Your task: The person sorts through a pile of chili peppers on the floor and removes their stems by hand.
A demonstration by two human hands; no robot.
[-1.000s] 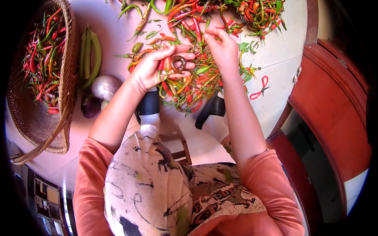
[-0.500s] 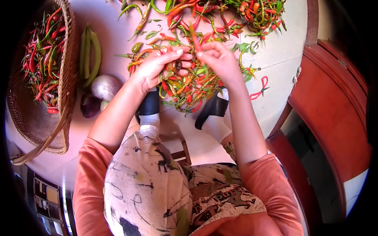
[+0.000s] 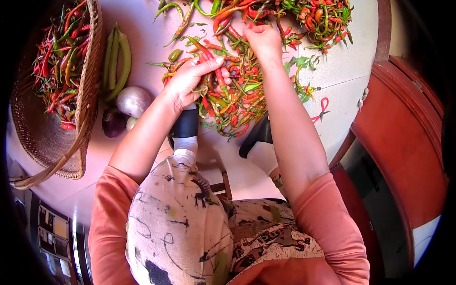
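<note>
Several red and orange chilies lie in my left hand, its thumb pressed over them, above the near pile of chilies. Farther forward and to the right, my right hand has its fingers pinched together at the edge of the far chilies. What its fingertips hold, if anything, is too small to make out. Green leaves lie just right of my right wrist.
A woven basket with chilies stands at the left. Beside it are long green vegetables, a pale purple eggplant and a dark one. Red-handled scissors lie at the right, near a red wooden piece of furniture.
My right hand has moved away from my left hand, forward to the far chilies. A red chili now lies under my left thumb. The view has shifted slightly.
</note>
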